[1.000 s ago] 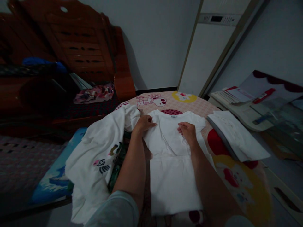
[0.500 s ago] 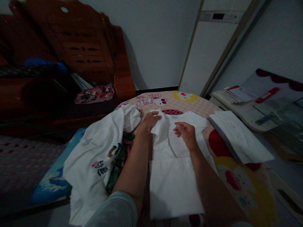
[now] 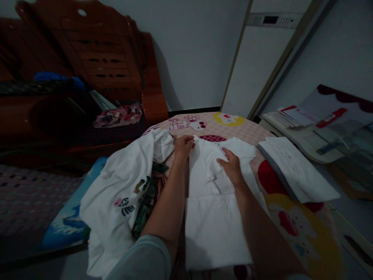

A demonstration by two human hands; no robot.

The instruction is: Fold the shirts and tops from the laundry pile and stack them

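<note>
A white shirt [image 3: 199,182] lies spread on the round table, its lower part folded up over itself. Its left side is turned inward, and that sleeve [image 3: 211,161] rests across the middle. At the shirt's upper left edge is my left hand [image 3: 183,147], fingertips slightly apart by the shoulder fabric. My right hand [image 3: 233,167] is over the right half, thumb and fingers apart beside the turned-in sleeve. Part of the collar is covered by the folded fabric.
A heap of clothes with a white printed garment [image 3: 116,186] lies left of the shirt. Folded clothes [image 3: 294,167] are stacked on the right of the patterned tablecloth [image 3: 247,130]. A wooden bench [image 3: 151,93] stands behind left, and a side table [image 3: 320,149] holds papers at right.
The shirt's left sleeve has been laid inward across the middle. My left hand has let go of it and stays by the shoulder; the right hand's fingers have spread.
</note>
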